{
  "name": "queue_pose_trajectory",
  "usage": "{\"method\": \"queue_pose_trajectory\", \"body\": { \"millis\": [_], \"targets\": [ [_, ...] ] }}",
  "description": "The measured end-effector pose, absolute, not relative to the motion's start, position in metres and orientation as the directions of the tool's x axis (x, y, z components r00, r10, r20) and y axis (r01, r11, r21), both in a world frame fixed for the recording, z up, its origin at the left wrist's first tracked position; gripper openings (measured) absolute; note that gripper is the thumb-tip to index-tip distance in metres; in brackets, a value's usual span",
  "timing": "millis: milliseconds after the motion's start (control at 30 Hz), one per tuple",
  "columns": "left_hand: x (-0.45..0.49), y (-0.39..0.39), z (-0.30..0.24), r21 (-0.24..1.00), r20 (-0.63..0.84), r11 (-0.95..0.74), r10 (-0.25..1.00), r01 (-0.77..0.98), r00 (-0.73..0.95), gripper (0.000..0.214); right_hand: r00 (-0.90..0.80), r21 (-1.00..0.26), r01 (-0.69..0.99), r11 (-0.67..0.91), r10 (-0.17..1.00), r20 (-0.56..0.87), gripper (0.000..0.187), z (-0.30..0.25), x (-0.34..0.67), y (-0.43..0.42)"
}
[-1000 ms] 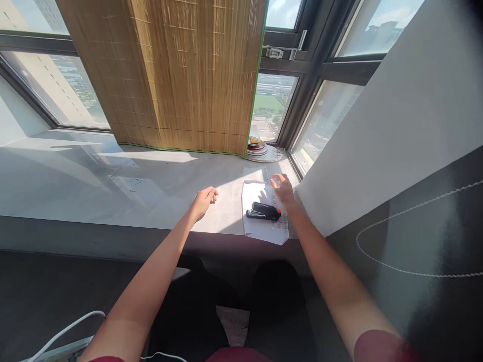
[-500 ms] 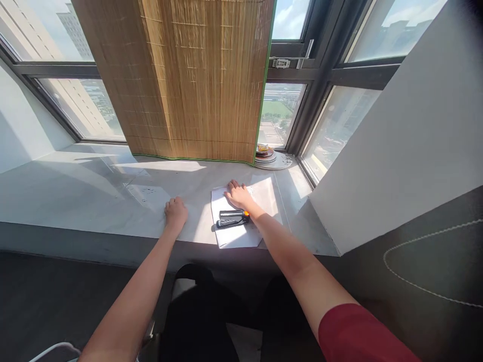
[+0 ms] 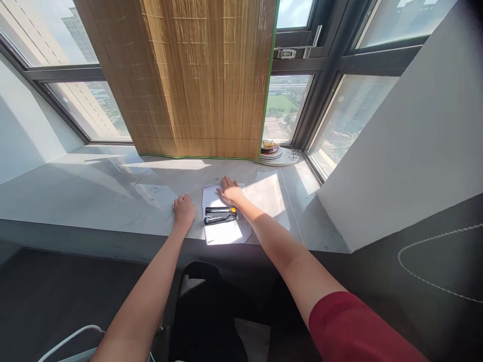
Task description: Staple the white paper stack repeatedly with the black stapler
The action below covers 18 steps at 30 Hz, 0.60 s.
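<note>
A white sheet of paper (image 3: 223,232) lies on the grey window ledge (image 3: 94,196) near its front edge. A black stapler (image 3: 220,215) with an orange end rests across the paper. My right hand (image 3: 229,191) lies flat on the paper's far part, fingers stretched out, just behind the stapler. My left hand (image 3: 183,210) rests on the ledge to the left of the paper, curled into a fist with nothing seen in it.
A bamboo blind (image 3: 204,75) hangs over the middle window. A stack of plates (image 3: 274,153) sits at the back right of the ledge. A slanted white wall (image 3: 400,151) bounds the right side. A white cable (image 3: 64,342) runs at the lower left.
The paper with the stapler has slid left along the ledge under my right hand. My left hand has settled into a fist beside it. The view has shifted.
</note>
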<state>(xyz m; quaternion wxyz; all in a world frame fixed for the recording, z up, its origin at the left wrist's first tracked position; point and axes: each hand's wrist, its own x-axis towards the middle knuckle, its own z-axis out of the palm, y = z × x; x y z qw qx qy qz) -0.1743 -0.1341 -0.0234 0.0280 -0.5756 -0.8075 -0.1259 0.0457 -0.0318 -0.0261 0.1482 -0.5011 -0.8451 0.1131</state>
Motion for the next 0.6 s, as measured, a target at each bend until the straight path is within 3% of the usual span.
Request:
{"method": "queue_pose_trajectory", "body": {
  "millis": [200,300,400,467,600],
  "targets": [
    [-0.175,-0.138,-0.015,0.214,0.175,0.255,0.940,0.943,-0.294,0.029,-0.339,-0.304,0.874,0.380,0.923,0.180,0.066,-0.025,0.134,-0.038],
    [-0.154,-0.143,-0.013,0.369,0.193,-0.014,0.979,0.929,-0.062,0.035,-0.299,-0.330,0.874,0.355,0.931,0.211,0.060,-0.028,0.168,-0.042],
    [-0.113,-0.152,-0.016,0.484,0.303,-0.355,0.926,0.800,0.227,0.036,-0.278,-0.387,0.851,0.355,0.930,0.241,0.053,-0.028,0.177,-0.042],
    [-0.084,-0.158,-0.017,0.482,0.347,-0.470,0.877,0.739,0.332,0.039,-0.268,-0.440,0.823,0.361,0.928,0.260,0.051,-0.024,0.174,-0.039],
    [-0.056,-0.165,-0.016,0.382,0.259,-0.543,0.840,0.748,0.477,0.044,-0.229,-0.567,0.731,0.379,0.920,0.319,0.051,-0.005,0.177,-0.042]
  ]
}}
